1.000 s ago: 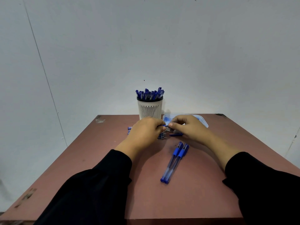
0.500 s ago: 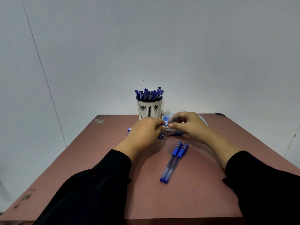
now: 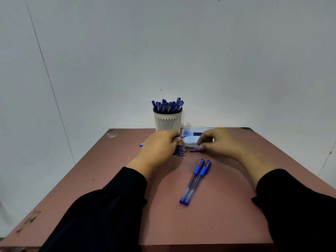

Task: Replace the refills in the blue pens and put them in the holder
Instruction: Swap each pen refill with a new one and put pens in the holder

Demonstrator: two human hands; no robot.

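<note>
1. Head view, the things: pens are in three places. A full bunch stands in the slotted holder (image 3: 167, 120) at 12 o'clock on the worktop (image 3: 112, 197), two capped pens (image 3: 195, 181) lie side by side toward 5 o'clock of centre, and one open pen body (image 3: 181, 136) is in the left hand (image 3: 158, 148). A row of loose refills (image 3: 180, 150) lies just under that hand's knuckles, and a shallow white tray (image 3: 189, 143), stained blue, sits just right of the holder.

2. Head view, handling: these pens look light, stiff and smooth, so they will likely roll if nudged. The refills are thin and probably bend under side force, so take one near its middle and feed it straight. The tips can smear ink, so best kept off the skin.

3. Head view, left hand: knuckles up, wrist low over the worktop, fingers curled round the pen body with its tip poking out toward 3 o'clock, over the tray's near edge.

4. Head view, right hand (image 3: 218, 142): palm down at about 1 o'clock, fingers bent, thumb and forefinger seeming to close on the end of a small blue piece (image 3: 196, 150) lying on the worktop just before the tray. Whether this is a refill or a pen's end part I cannot tell.
</note>
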